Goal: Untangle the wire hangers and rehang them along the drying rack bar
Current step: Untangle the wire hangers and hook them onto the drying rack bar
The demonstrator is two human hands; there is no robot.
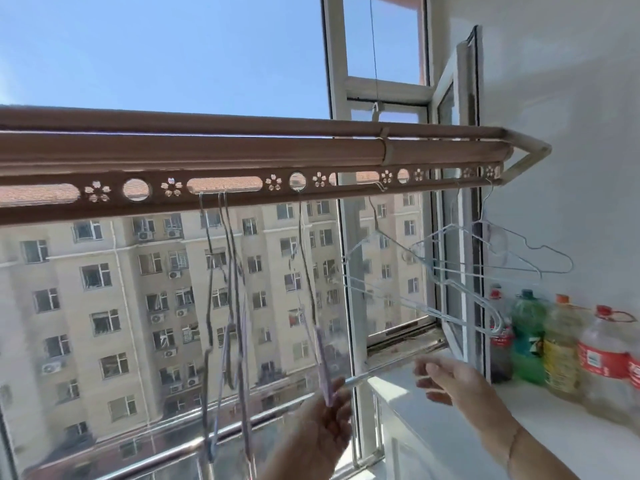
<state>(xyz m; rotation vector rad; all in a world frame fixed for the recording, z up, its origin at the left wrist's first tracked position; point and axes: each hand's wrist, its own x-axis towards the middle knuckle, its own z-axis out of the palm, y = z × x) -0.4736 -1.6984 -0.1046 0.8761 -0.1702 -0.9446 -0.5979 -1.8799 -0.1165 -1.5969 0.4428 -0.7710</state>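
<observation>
Left hand is pinching the thin lilac wire hanger, which is hanging from the perforated brown drying rack bar. Right hand is reaching, fingers loose, toward the tangled white wire hangers. Next: teasing one free.

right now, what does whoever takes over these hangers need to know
Left hand: pinches the lower end of a purple hanger whose hook sits in a round hole of the rack bar.
Right hand: open, holding nothing, below the white hangers.
Done: a few grey hangers hang side by side in a slot further left.
Left: the white hangers are hooked near the bar's right end but cross each other; separate them and space them out.
</observation>
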